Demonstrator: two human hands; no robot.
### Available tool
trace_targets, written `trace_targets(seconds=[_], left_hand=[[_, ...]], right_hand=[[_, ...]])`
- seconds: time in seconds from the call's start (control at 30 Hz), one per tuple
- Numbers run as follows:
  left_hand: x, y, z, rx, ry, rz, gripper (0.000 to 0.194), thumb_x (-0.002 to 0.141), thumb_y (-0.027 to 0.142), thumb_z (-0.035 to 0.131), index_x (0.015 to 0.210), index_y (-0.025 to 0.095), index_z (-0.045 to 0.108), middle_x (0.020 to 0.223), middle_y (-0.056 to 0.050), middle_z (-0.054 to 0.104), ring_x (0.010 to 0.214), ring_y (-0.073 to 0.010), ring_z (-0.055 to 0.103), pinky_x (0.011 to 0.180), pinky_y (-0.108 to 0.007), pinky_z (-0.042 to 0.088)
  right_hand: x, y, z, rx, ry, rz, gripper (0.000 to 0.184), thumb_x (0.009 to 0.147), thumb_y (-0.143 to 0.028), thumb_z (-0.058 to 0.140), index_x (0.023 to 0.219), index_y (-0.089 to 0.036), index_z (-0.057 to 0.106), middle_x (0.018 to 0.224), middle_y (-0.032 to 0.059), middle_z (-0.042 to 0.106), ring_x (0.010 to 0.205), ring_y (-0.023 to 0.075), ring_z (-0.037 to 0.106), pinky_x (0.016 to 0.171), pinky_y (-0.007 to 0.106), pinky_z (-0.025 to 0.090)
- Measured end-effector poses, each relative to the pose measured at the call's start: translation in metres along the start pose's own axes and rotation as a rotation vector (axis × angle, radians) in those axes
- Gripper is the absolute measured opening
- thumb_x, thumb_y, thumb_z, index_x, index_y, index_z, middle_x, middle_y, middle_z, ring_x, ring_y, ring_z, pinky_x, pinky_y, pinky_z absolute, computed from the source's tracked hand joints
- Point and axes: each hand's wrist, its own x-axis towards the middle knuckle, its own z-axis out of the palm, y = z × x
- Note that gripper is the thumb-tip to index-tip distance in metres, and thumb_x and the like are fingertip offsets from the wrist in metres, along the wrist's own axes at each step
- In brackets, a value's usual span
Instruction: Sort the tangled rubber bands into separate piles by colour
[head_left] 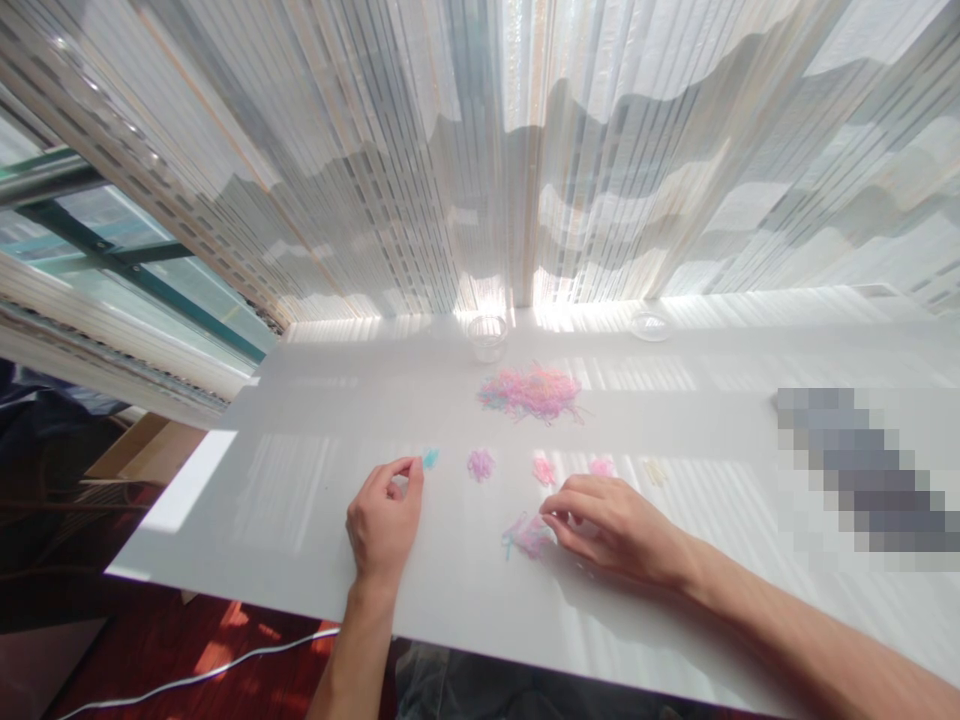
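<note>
My left hand (386, 515) is closed in a pinch, its fingertips at the right edge of a small teal pile (430, 459) of thin strands that look like tiny rubber bands. Whatever it pinches is too small to make out. With thumb and fingers together, my right hand (611, 525) touches the right side of a loose mixed pile (527, 537) of pink, purple and teal bands. Its fingertips hide any band they hold. In a row beyond lie a purple pile (481, 463), a coral pink pile (544, 470), a lighter pink pile (601, 467) and a pale yellow pile (656, 472).
A large multicoloured heap (532, 391) of bands lies farther back on the white table (285, 400). Behind it stand a clear cup (488, 338) and a clear lid (650, 326), near the curtain (420, 190). A blurred-out dark object (862, 470) is at the right.
</note>
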Motion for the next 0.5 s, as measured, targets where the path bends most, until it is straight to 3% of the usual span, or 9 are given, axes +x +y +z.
trace_targets(seconds=[0.5], left_hand=[[-0.0023, -0.0022, 0.0036, 0.055, 0.022, 0.138, 0.020, 0.091, 0.033, 0.064, 0.085, 0.019, 0.077, 0.069, 0.000, 0.067, 0.050, -0.0106, 0.050, 0.057, -0.023, 0.041]], right_hand=[[0.0006, -0.0003, -0.0014, -0.005, -0.017, -0.005, 0.020, 0.097, -0.013, 0.049, 0.092, -0.021, 0.066, 0.071, 0.0020, 0.068, 0.063, 0.0148, 0.061, 0.059, 0.028, 0.044]])
